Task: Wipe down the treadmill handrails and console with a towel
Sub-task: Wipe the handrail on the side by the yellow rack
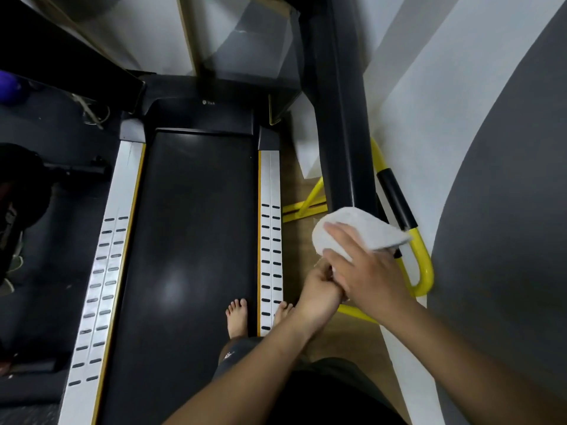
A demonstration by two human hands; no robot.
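I look down at the treadmill. Its black right handrail (339,127) runs toward me and ends under a white towel (365,230). My right hand (369,273) lies over the towel at the rail's end, index finger and thumb on top of the cloth and the other fingers wrapped in it. My left hand (319,288) is curled just below and left of the right hand, and it appears to pinch the towel's lower edge. What lies under the towel is hidden. The console is out of view.
My bare feet (237,317) stand on the black belt (190,240) and the right side rail (270,240). A yellow metal frame (422,259) with a black sleeve sits by the white wall on the right. Dark gear lies on the floor at left.
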